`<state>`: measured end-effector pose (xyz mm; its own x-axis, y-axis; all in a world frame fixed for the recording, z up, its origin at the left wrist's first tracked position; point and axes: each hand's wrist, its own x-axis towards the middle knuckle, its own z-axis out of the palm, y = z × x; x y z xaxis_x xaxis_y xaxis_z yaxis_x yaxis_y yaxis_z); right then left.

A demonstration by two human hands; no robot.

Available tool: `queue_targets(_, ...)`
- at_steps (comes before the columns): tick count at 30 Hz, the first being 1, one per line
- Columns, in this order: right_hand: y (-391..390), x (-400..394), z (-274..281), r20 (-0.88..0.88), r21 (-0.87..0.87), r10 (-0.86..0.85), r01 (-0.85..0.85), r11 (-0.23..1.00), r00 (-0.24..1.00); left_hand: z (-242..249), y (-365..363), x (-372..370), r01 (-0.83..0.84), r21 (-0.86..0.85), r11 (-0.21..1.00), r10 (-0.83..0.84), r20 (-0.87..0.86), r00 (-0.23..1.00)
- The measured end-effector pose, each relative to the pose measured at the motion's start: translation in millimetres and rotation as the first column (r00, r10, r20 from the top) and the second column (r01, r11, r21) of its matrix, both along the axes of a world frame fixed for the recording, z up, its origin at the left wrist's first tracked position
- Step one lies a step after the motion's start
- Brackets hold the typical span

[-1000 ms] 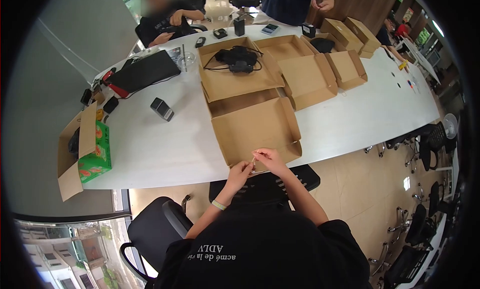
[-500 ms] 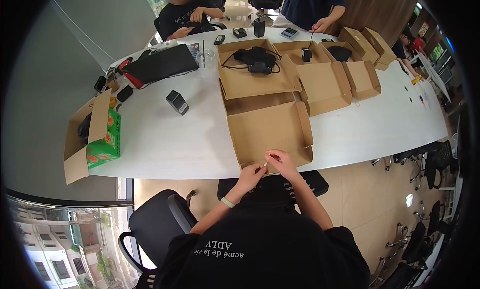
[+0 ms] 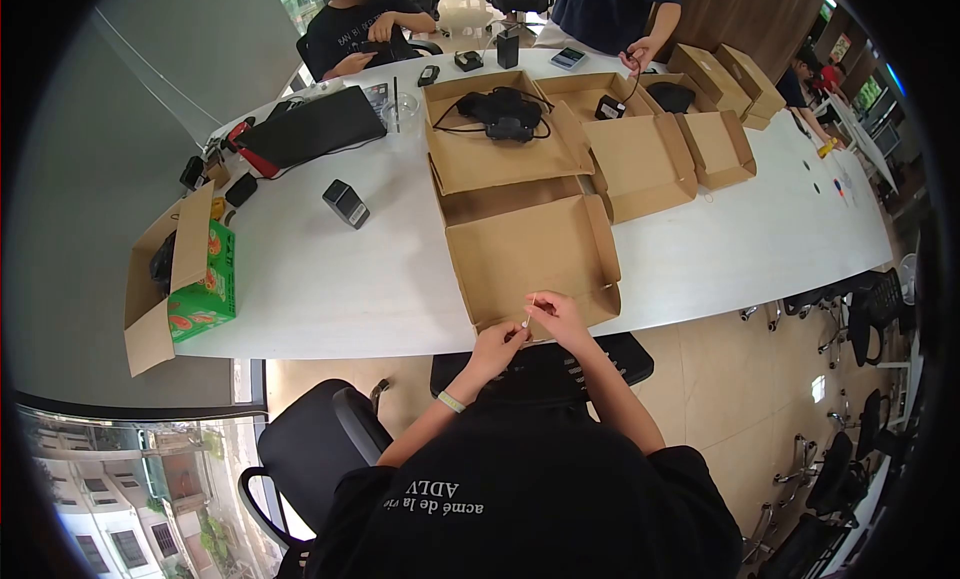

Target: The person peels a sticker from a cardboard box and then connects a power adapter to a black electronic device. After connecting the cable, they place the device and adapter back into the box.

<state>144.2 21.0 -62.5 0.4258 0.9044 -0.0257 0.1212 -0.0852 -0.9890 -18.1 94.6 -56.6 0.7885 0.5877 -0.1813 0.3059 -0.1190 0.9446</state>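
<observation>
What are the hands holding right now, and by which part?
A small pale strip, pinched between both hands: right hand at its upper part, left hand at its lower end. What it is cannot be told.

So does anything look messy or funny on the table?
Nothing is spilled or broken. One odd thing: the green box at the table's left end sits right at the edge, flaps open. Both hands, left and right, pinch a tiny white strip by the near carton.
</observation>
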Motion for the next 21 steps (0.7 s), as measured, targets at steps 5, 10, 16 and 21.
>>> queue_targets(5,-0.3,0.0,-1.2,0.000,-0.009,0.010,-0.010,1.000,1.000,-0.6,-0.5,0.0,0.009,0.005,1.000,-0.009,-0.009,1.000)
queue_targets(10,-2.1,0.4,4.2,-0.021,-0.027,0.054,-0.055,0.998,0.998,-0.2,-1.3,-0.2,0.016,-0.005,1.000,-0.016,-0.014,1.000)
queue_targets(16,-2.6,0.8,6.0,0.049,-0.021,0.063,-0.062,0.998,0.997,3.4,-1.8,-0.9,0.034,-0.004,0.999,-0.034,-0.036,0.999)
queue_targets(21,-2.6,0.6,6.4,0.079,-0.040,0.067,-0.064,0.997,0.995,5.8,-2.5,-1.6,0.038,0.005,0.999,-0.038,-0.051,0.998)
